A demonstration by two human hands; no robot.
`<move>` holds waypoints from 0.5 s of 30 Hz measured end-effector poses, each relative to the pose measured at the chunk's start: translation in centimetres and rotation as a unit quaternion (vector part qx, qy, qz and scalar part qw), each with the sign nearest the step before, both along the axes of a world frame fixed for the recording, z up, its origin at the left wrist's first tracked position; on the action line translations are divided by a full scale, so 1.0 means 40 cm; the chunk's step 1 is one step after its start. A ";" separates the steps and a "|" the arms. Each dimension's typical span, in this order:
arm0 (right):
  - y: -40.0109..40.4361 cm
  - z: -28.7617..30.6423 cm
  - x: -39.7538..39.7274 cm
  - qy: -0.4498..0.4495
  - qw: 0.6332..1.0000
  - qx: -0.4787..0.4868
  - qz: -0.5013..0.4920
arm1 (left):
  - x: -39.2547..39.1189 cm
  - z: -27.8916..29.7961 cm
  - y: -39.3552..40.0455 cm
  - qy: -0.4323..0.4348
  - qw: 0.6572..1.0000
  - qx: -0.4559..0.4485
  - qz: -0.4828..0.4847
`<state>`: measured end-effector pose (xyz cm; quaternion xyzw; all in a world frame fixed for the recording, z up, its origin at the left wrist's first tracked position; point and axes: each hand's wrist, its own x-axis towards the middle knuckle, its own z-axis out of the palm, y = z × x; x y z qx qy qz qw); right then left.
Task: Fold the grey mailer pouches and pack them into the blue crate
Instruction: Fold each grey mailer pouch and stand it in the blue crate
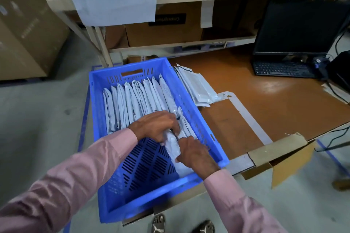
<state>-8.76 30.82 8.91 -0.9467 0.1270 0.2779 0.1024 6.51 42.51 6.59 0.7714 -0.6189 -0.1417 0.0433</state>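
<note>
step in hand, as judged: a folded grey plastic mailer pouch (173, 144) is being set into the blue perforated plastic crate (130, 73), at the near right, against the row of grey folded pouches (136, 100) already stood on edge across the far half. the crate rests on the left end of the brown wooden worktable (274, 100), overhanging its near edge.

left hand (156, 125): fingers are curled over the top of the pouch and seen to grip it where it meets the row. right hand (197, 154): the pouch's near end is held, with the thumb pressed on its face; the other fingers are hidden behind the pouch, so their spread cannot be told.

a loose stack of flat unfolded grey mailers (195, 89) lies on the table just beside the crate's right wall. the near half of the crate floor is bare.

notes for doing the step well (judgement):
- the fold is best kept pinched shut until the pouch is wedged, since the slick film is likely to spring open.
- the pouch should be stood on edge, parallel to the row, folded edge down.
- the row should be braced by the left hand so that it does not topple toward the bare floor.
- release is best made only once the pouch leans on its neighbour.
</note>
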 end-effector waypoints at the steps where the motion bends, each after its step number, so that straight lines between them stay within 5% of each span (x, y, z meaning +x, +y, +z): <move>1: -0.003 0.000 0.003 0.006 1.000 -0.002 0.009 | 0.010 0.006 0.011 -0.011 1.000 -0.005 0.021; 8: -0.015 0.003 -0.009 0.001 0.999 0.005 0.047 | 0.049 0.002 0.044 -0.016 0.990 -0.016 0.136; 15: -0.007 0.011 0.001 0.023 0.997 -0.026 0.069 | 0.044 -0.030 0.009 -0.093 0.992 -0.077 0.036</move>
